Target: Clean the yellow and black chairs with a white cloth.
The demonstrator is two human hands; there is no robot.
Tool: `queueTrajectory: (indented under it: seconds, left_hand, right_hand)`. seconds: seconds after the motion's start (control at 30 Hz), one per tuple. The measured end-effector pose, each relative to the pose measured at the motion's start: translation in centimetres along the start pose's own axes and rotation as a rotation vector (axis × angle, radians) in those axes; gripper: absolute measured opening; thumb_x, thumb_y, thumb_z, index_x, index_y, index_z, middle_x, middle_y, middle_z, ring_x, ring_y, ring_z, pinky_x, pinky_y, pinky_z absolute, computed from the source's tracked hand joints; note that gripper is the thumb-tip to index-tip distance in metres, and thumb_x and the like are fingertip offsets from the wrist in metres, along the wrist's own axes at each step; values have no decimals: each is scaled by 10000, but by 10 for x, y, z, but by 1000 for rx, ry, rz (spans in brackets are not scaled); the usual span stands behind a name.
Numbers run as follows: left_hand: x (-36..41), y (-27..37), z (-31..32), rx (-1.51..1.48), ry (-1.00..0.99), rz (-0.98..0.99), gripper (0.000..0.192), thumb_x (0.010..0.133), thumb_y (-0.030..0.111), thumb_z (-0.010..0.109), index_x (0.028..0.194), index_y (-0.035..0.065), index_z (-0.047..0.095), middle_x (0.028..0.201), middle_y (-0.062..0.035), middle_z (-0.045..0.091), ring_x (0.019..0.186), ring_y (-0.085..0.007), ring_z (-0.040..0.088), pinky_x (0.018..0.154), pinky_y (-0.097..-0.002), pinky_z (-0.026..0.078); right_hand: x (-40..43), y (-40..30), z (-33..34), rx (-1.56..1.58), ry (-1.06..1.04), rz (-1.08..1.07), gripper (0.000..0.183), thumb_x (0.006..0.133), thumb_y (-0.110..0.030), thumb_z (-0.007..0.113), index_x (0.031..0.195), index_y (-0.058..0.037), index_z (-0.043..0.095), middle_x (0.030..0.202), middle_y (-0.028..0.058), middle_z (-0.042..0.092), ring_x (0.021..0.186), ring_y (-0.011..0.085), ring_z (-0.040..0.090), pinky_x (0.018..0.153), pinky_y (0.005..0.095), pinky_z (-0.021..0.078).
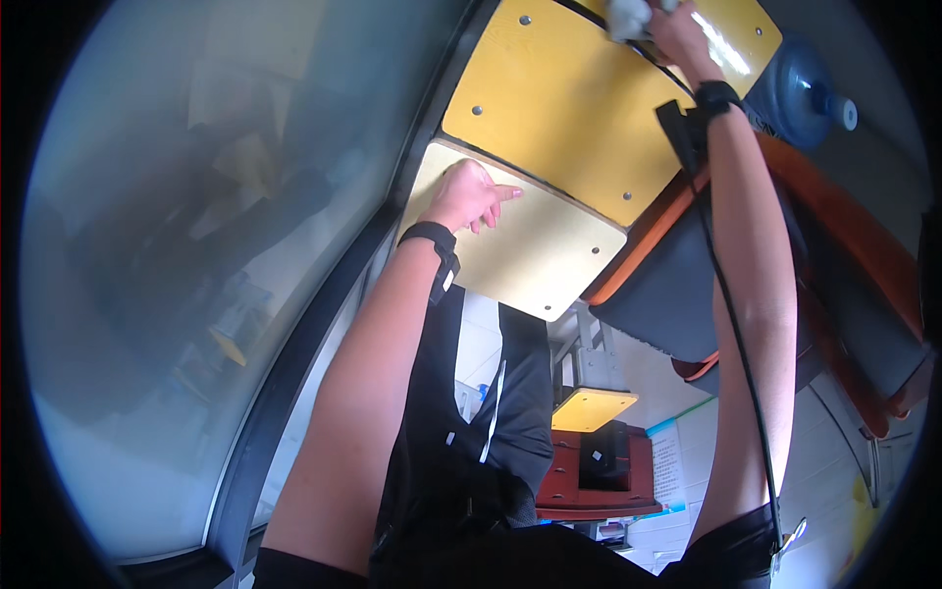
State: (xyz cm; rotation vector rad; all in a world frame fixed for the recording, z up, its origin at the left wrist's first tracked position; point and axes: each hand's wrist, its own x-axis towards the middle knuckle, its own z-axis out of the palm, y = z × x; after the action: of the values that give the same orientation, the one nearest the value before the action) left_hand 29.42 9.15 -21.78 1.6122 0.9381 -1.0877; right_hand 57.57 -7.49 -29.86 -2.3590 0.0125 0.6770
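At the top of the head view, my right hand (681, 37) grips a bunched white cloth (629, 16) against a glossy yellow wooden panel (747, 40). A dark gap divides that panel from a broader yellow panel (559, 110) with metal bolt heads. Below it lies a pale wooden board (530, 235), also bolted. Over this board's upper left is my left hand (471, 195), its fingers loosely curled and its thumb stretched to the right. Nothing shows between those fingers. Whether it presses on the board is hard to tell.
A dark-framed glass pane (184, 243) runs along the left. On the right are a dark-seated chair (662, 258) with orange wooden edges and a blue water jug (795, 96). A black cable (725, 287) runs along my right arm. Beyond my legs stands a reddish desk (567, 471).
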Motion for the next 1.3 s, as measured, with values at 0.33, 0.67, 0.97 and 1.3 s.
queueTrajectory:
  seconds: [0.33, 0.67, 0.97, 1.3]
  left_hand:
    - [19, -8, 16, 40, -54, 103, 471, 739, 395, 678, 541, -16, 556, 496, -125, 570, 304, -133, 473, 297, -232, 373]
    - [38, -24, 23, 103, -49, 190, 506, 747, 469, 630, 600, -10, 563, 559, -116, 598, 362, -132, 519, 324, -220, 385]
    - [36, -46, 23, 257, -83, -4, 359, 827, 270, 540, 576, 14, 550, 597, -91, 608, 375, -107, 494, 345, -216, 390]
    - [15, -172, -5, 297, 156, -265, 164, 792, 204, 489, 851, 73, 570, 678, -41, 614, 446, -114, 552, 382, -237, 433]
  right_hand:
    - [-98, 42, -36, -29, -34, 108, 607, 773, -459, 512, 1060, 67, 414, 795, 213, 619, 591, 267, 627, 607, 365, 486]
    - [-396, 123, 65, 175, -214, 380, 525, 760, -413, 598, 1118, -76, 414, 976, 227, 591, 934, 369, 571, 785, 424, 451]
    - [-466, 143, 106, 255, -264, 627, 615, 726, -457, 612, 1125, -32, 417, 1011, 224, 581, 976, 388, 540, 830, 416, 422]
    - [-337, 149, 57, 191, -195, 614, 584, 665, -382, 643, 1062, 25, 512, 971, 164, 614, 865, 237, 620, 689, 324, 516]
